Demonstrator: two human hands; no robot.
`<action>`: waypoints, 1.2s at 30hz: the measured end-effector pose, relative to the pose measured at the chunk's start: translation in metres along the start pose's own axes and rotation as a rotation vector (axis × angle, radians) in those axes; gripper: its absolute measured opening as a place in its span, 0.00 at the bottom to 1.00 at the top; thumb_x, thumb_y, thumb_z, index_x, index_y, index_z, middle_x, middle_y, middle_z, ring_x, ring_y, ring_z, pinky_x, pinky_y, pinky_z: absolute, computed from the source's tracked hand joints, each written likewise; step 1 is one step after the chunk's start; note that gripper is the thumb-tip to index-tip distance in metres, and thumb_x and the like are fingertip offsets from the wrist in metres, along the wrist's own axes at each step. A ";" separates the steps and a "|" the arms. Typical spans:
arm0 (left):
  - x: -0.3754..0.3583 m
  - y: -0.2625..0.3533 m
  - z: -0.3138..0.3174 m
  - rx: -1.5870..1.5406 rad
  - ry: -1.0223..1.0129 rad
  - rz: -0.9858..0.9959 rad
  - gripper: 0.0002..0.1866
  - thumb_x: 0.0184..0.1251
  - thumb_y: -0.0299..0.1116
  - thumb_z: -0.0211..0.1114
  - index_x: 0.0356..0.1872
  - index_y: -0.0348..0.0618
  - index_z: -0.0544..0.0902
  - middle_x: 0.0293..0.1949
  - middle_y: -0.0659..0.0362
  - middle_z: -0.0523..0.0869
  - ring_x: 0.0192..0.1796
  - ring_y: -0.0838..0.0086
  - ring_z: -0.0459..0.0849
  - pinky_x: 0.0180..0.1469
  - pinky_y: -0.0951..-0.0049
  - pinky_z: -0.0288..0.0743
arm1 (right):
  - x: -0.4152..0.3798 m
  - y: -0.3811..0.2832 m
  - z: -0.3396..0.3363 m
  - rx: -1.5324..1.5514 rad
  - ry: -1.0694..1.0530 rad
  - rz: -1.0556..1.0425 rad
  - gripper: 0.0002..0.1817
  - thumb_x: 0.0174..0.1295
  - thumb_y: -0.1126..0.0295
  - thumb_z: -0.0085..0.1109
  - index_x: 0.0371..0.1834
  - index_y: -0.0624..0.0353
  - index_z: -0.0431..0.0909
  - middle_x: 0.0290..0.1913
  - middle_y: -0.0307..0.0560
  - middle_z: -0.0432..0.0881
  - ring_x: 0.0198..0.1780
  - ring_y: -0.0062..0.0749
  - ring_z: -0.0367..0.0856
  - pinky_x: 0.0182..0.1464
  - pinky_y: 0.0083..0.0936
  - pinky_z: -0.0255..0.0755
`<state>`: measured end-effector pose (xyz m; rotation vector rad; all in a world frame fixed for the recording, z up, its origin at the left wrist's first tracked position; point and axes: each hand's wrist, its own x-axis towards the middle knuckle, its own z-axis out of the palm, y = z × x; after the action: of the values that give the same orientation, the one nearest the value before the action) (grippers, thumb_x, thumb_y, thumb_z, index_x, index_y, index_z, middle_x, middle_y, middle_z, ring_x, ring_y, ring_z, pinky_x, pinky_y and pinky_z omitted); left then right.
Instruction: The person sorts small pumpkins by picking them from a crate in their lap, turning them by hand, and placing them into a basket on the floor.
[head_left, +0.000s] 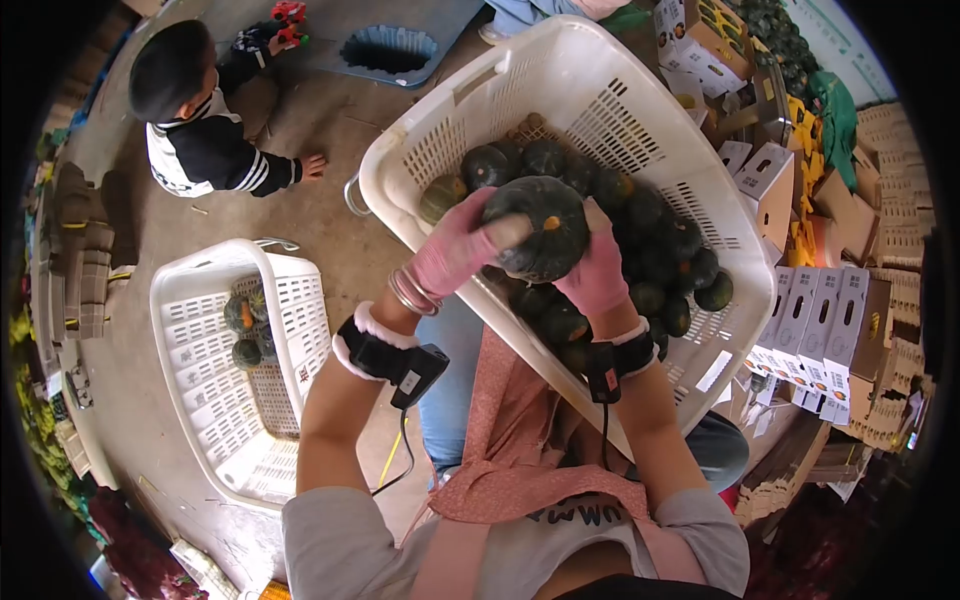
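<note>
Both hands wear pink gloves and grip one dark green squash (541, 228), held with its pale stem stub facing the camera. The left hand (455, 250) wraps the squash's left flank, fingers curled closed against the rind with the thumb lying across its upper face. The right hand (600, 270) cups the right flank, fingers folded around the far side and closed on the fruit. Each wrist carries a black strapped device; metal bangles sit on the left wrist.

The squash is raised just above the large white basket (600, 70), over the near part of its load. That basket is tilted, its near rim resting toward the person's lap, and it holds a pile of squashes (660, 260), dark green, one paler piece at the pile's left edge.

Left of the large basket, on the concrete floor, stands a second white basket (200, 290) holding a few small squashes (245, 325), some with orange patches. Beyond the large basket's left corner, another person (200, 120) in a striped dark top crouches on the floor, one hand flat on the concrete. Right of the large basket, white printed cartons (815, 320) lie stacked in rows beside folded cardboard.
</note>
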<state>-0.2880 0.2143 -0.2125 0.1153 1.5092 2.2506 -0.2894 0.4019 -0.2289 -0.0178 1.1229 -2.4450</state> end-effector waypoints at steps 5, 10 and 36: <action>-0.057 -0.002 -0.022 -0.128 0.133 -0.114 0.32 0.54 0.40 0.67 0.57 0.33 0.68 0.47 0.54 0.79 0.48 0.71 0.78 0.52 0.71 0.73 | -0.009 0.019 0.047 -0.723 0.060 -0.221 0.13 0.69 0.65 0.43 0.48 0.62 0.70 0.39 0.43 0.75 0.41 0.24 0.72 0.45 0.21 0.68; -0.157 -0.029 -0.083 -0.416 0.525 0.198 0.30 0.56 0.40 0.65 0.58 0.34 0.69 0.52 0.51 0.79 0.54 0.63 0.78 0.59 0.63 0.72 | -0.030 0.055 0.041 -0.438 -0.151 0.019 0.09 0.66 0.67 0.48 0.42 0.62 0.72 0.29 0.38 0.73 0.31 0.13 0.68 0.34 0.15 0.66; -0.245 -0.069 -0.149 -0.612 1.152 0.646 0.24 0.59 0.28 0.62 0.58 0.45 0.70 0.57 0.54 0.74 0.60 0.60 0.72 0.59 0.56 0.71 | -0.040 0.050 -0.006 -0.985 -0.358 0.240 0.26 0.59 0.72 0.55 0.60 0.65 0.62 0.53 0.50 0.72 0.53 0.32 0.73 0.54 0.28 0.70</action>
<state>-0.0900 0.0117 -0.2948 -1.2202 1.1539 3.4837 -0.2352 0.3944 -0.2622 -0.5546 1.8755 -1.4005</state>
